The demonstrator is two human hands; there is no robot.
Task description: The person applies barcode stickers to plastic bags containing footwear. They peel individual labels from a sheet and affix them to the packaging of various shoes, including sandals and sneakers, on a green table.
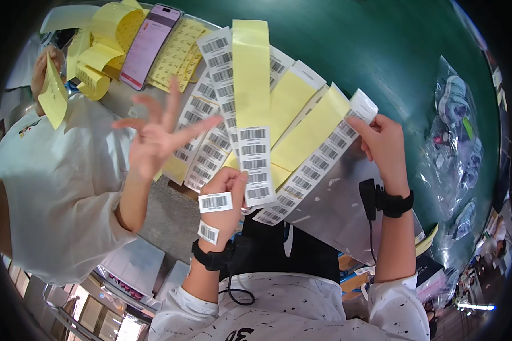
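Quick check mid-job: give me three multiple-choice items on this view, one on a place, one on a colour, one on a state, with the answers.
1. Where does the pink-screened smartphone lie?
A. upper left, among yellow sheets
B. lower right, by the clear plastic bags
C. in the right hand

2. What colour is the backing of the long barcode label strips?
A. blue
B. yellow
C. red

3. How is the co-worker's hand held?
A. fist closed
B. flat on the table
C. fingers spread, holding nothing

Answers:
1 A, the phone rests among yellow sheets at upper left.
2 B, the bare backing shows yellow.
3 C, its fingers fan out in front of the strips.

The left hand and right hand both pinch label strips.
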